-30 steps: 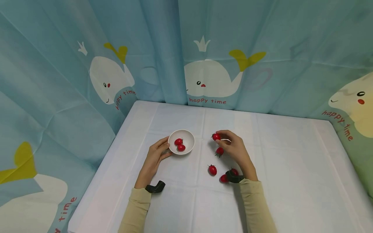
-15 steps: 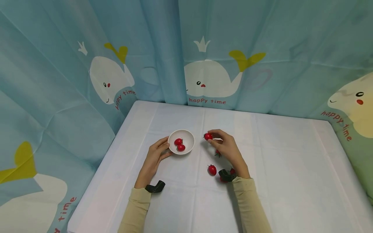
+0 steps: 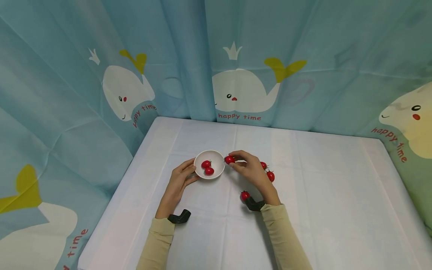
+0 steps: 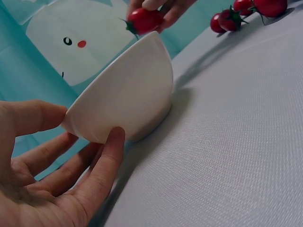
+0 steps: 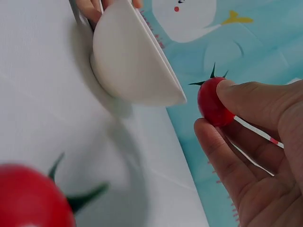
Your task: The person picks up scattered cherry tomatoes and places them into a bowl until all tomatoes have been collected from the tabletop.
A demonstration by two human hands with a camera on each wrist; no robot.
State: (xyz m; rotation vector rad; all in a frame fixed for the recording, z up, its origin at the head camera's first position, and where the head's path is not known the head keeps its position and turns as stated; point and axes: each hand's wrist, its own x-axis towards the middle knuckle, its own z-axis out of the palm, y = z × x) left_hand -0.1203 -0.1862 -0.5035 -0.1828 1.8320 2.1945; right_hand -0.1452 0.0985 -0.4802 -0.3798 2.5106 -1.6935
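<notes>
Just off the bowl rim (image 5: 160, 56), right fingers (image 5: 226, 155) pinch a tomato (image 5: 211, 102).

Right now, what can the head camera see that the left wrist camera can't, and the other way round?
Only the head view shows the two tomatoes inside the bowl, and both sleeves.

Only the left wrist view shows the bowl's base by the white cloth.

Both show the left hand holding the bowl, the right hand pinching a tomato near the rim, loose tomatoes on the cloth, and the whale curtain.
</notes>
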